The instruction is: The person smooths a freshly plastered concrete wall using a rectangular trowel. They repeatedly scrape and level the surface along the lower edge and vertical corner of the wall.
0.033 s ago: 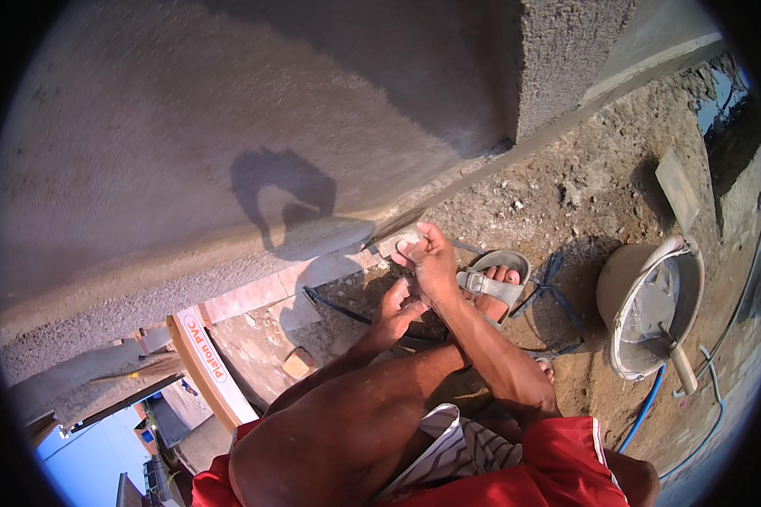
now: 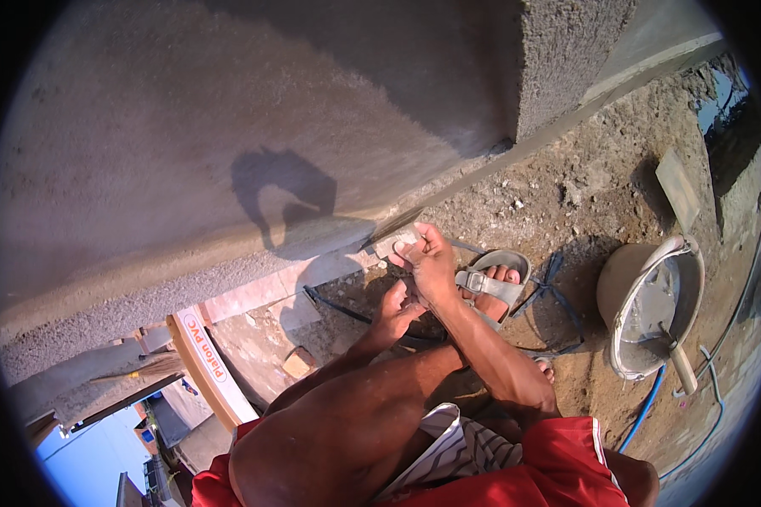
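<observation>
- Head view: a person crouches at the foot of a plastered wall (image 2: 228,110); both forearms enter from the lower edge.
- Right hand (image 2: 431,262): closed around the grip of a trowel (image 2: 395,232), fingers curled over it. The blade lies flat against the wall's lowest band, just above the ground.
- Left hand (image 2: 395,308): sits just below and beside the right one, fingers half curled. I cannot tell whether it holds anything.
- Work done, as judged: the wall face above carries a continuous grey coat, even in texture across the whole visible span.
- Work left, as judged: the bottom strip near the trowel looks rougher, and to the left a stretch of pinkish brick (image 2: 254,296) is uncovered along the base. The coat seems mostly complete, with the base edge outstanding.
- Supply: a bucket (image 2: 621,287) well to the right holds grey mortar, with a tool handle (image 2: 681,363) sticking out of it, so material remains.
- Count, tools: one trowel in hand, one handle in the bucket, one flat board (image 2: 676,190) on the soil beyond the bucket.
- Count, containers: one bucket.
- Count, hoses: one blue hose (image 2: 647,406) running past the bucket; a paler line lies beside it.
- Count, other: one sandalled foot (image 2: 495,283) just right of the hands; one small block (image 2: 298,363) on the ground to the left.
</observation>
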Demonstrator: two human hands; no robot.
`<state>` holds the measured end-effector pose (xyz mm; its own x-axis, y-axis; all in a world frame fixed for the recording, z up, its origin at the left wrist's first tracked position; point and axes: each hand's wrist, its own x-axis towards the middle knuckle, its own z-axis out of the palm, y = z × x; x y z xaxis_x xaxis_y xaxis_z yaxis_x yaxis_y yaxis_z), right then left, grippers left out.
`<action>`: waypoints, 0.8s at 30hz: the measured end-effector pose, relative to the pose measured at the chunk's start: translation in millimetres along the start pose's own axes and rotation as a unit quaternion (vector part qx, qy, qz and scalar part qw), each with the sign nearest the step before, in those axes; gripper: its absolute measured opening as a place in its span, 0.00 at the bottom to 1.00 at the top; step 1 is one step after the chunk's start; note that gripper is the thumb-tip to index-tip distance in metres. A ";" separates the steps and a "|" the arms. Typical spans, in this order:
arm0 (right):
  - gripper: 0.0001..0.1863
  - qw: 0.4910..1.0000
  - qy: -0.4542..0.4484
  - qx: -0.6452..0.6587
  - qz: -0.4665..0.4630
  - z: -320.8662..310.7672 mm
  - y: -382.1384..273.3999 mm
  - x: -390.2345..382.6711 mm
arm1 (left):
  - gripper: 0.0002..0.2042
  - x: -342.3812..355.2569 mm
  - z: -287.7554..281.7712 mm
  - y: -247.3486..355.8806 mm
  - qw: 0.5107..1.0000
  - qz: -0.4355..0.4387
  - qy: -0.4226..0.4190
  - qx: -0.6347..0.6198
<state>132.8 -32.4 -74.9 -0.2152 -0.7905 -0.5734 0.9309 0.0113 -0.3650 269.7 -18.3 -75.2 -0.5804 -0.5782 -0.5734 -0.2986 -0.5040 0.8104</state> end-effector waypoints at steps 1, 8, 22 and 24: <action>0.15 1.000 -0.012 -0.001 -0.011 5.1 -3.6 -5.6 | 0.17 0.9 6.0 1.7 1.000 0.013 0.011 0.008; 0.15 0.999 -0.020 -0.044 -0.021 -13.7 -46.3 -31.7 | 0.22 -4.3 8.7 7.8 0.998 -0.058 -0.014 0.002; 0.13 0.998 -0.004 -0.031 0.050 -41.5 -2.8 28.2 | 0.21 -6.1 7.8 7.0 0.999 -0.042 0.003 0.024; 0.13 0.999 -0.002 -0.028 0.045 -36.7 -3.2 26.3 | 0.21 -6.9 10.0 11.9 0.999 -0.043 0.006 0.021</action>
<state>113.4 -30.7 -115.7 -0.1303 -0.7867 -0.6035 0.9285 0.1167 -0.3526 262.6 -13.9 -60.4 -0.5418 -0.5417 -0.6426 -0.3788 -0.5251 0.7621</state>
